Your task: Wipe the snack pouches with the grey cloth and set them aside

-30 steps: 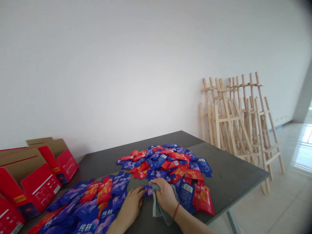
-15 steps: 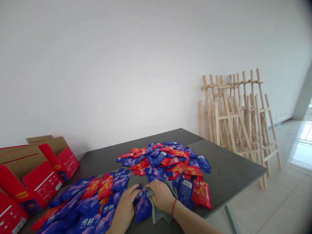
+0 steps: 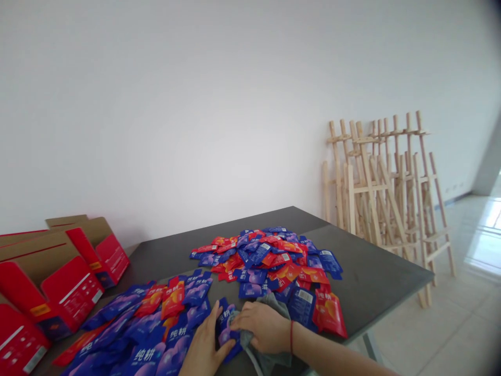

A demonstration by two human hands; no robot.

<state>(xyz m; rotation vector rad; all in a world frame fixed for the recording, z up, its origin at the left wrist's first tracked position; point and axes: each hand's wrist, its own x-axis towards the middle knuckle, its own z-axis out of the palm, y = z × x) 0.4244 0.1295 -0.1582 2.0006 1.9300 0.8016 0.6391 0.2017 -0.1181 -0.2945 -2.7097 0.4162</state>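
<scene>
- A blue packet [image 3: 224, 325] is lying on the table at the lower centre of the frame, between the two hands.
- The left hand [image 3: 205, 342] is staying partly open, its thumb spreading away from the fingers; the fingers are resting along the packet's left edge and the thumb is reaching over its lower part.
- The right hand [image 3: 258, 326] is curling its fingers over a grey cloth [image 3: 270, 361], gripping it bunched and bringing it against the packet's right side.
- A red cord [image 3: 291, 337] is circling the right wrist.
- Blue and red packets are lying in a heap [image 3: 151, 337] at the lower left, and more are forming a pile [image 3: 262, 258] beyond the hands.
- Red boxes [image 3: 74, 292] are standing open at the left edge.
- The dark table [image 3: 364, 271] is supporting the packets.
- Wooden easels [image 3: 370, 188] are leaning together at the right.
</scene>
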